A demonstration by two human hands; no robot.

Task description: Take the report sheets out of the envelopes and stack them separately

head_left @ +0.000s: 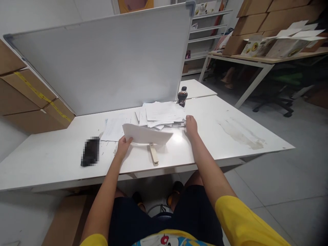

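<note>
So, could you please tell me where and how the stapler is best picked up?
Probably by its near half, from above and the near side, fingers across its narrow width: the stapler lies flat, long and slim, near end exposed, while the paper in the left hand crowds its far end.

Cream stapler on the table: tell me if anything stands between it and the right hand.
Nothing visible stands between the right hand and the near end of the stapler, only bare tabletop. At the far end, paper held by the left hand is close; I cannot tell if they touch.
</note>
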